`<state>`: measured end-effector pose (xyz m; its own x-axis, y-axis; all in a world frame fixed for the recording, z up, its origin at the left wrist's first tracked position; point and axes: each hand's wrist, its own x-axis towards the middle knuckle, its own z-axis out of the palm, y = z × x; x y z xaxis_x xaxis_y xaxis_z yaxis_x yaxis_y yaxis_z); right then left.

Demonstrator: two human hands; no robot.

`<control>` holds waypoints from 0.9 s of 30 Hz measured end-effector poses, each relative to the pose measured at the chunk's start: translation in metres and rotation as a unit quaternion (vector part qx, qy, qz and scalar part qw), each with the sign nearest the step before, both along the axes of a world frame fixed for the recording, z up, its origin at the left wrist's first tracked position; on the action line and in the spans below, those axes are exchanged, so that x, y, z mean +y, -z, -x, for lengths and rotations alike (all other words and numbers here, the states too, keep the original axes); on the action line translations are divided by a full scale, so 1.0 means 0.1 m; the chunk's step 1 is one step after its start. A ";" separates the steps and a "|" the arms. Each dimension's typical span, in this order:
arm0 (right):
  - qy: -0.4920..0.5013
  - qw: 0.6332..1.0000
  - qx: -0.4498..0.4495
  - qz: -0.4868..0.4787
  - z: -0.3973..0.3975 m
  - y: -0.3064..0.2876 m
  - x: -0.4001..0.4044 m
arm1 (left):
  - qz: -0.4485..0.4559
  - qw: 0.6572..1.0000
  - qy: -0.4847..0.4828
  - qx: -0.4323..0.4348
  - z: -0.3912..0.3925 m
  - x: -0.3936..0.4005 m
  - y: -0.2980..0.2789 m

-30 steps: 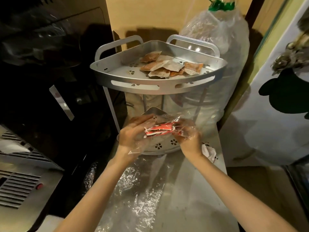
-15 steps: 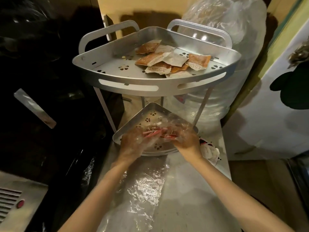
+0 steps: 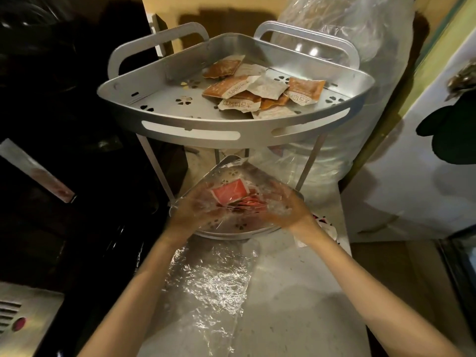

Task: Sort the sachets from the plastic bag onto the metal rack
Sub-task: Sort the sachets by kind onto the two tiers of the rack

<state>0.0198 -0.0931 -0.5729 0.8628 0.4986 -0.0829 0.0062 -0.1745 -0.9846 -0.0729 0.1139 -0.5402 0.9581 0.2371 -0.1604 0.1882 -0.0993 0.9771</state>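
A two-tier metal corner rack (image 3: 190, 130) stands on the counter. Its top shelf holds several brown and white sachets (image 3: 257, 91). Over the lower shelf (image 3: 231, 231), my left hand (image 3: 195, 210) and my right hand (image 3: 286, 207), both in thin clear gloves, hold a clear plastic bag (image 3: 247, 173) from either side. Red sachets (image 3: 231, 193) show through the bag between my hands, one lying flat on top of the others. Whether the sachets touch the shelf is unclear.
A sheet of crinkled clear plastic (image 3: 208, 282) lies on the steel counter (image 3: 296, 292) below my wrists. A big clear bag (image 3: 360, 73) stands behind the rack on the right. A dark appliance (image 3: 64, 150) fills the left side. A small white wrapper (image 3: 327, 228) lies right of the rack.
My hands lowered the bag with the red sachets down to the lower shelf and spread slightly. A red sachet now lies flat on top. The camera moved closer to the rack.
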 end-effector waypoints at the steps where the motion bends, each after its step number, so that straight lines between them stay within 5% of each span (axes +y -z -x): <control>1: 0.007 1.000 0.005 -0.015 0.01 -0.09 -0.02 | -0.010 1.000 -0.003 -0.008 0.02 0.02 -0.03; 10: 0.036 0.999 -0.017 0.016 -0.07 -0.26 -0.18 | -0.017 0.991 -0.134 -0.005 0.06 0.16 0.10; 16: 0.020 0.996 -0.029 0.079 -0.14 -0.41 -0.28 | -0.037 0.991 -0.125 -0.041 0.05 0.23 -0.05; 27: 0.074 0.996 -0.036 -0.037 -0.01 -0.62 -0.21 | -0.053 0.970 -0.186 -0.150 0.12 0.27 -0.28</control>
